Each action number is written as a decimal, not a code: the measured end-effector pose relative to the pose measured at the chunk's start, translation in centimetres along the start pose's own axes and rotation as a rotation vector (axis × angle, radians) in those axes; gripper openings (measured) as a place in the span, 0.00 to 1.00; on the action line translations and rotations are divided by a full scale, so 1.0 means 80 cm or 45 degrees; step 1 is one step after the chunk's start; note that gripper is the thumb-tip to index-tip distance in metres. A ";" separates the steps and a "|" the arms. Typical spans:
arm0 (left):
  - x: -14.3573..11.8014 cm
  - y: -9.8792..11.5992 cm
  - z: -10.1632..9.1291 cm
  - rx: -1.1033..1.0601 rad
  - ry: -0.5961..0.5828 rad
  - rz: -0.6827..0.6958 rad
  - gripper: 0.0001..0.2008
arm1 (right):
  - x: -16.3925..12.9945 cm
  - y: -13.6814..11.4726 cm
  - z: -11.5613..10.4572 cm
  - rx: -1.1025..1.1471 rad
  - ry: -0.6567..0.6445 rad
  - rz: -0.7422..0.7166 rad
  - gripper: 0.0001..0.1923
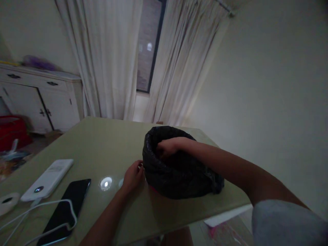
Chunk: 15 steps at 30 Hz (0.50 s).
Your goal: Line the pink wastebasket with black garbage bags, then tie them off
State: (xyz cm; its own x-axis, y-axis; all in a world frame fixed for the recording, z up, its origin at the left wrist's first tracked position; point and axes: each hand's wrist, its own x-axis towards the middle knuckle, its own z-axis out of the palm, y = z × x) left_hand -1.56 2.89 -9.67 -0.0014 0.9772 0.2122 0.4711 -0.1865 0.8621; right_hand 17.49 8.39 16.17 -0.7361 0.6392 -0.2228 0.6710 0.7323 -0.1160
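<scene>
**Op A:** I logged the right hand (169,147) first. Its fingers were curled over the near-left rim of the black plastic bag (179,171), tips dipped inside the mouth, so it was gripping the rim.

**Op B:** And the left hand (133,176)?

**Op A:** It sat at the bag's left flank, fingers bent and touching the plastic low down. I couldn't tell whether it pinched anything. Both hands were on the bag; the right was deeper in.

**Op B:** Bag's lie?

**Op A:** Squat, mouth rolled open and up, long axis running left to right, toward the right edge of the green table (102,143).

**Op B:** Around it?

**Op A:** Left of the bag: a black phone (65,212), a white power bank (47,180), a white cable (51,205). Behind it: curtains (107,61), a dark window (147,48). Far left: a white cabinet (41,99).
</scene>
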 end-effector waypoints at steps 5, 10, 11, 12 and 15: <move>-0.003 -0.001 -0.001 0.182 -0.065 0.084 0.17 | -0.146 -0.017 0.007 0.313 1.065 -0.006 0.22; -0.003 -0.006 -0.005 0.327 -0.063 0.081 0.13 | -0.217 -0.024 0.186 0.413 1.666 0.509 0.36; -0.003 -0.007 -0.006 0.338 -0.070 0.094 0.12 | -0.214 -0.020 0.223 0.468 1.742 0.613 0.38; -0.003 -0.008 -0.007 0.332 -0.077 0.109 0.10 | -0.207 -0.015 0.256 0.526 1.791 0.677 0.38; -0.004 -0.009 -0.011 0.238 -0.072 0.111 0.08 | -0.185 -0.002 0.323 0.746 1.674 0.689 0.36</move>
State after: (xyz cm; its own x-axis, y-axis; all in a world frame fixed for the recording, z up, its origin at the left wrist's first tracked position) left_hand -2.70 2.64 -9.93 0.0940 0.9633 0.2516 0.6229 -0.2540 0.7399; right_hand 30.55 -7.23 -5.53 0.2555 0.7692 0.5857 0.5833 0.3604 -0.7279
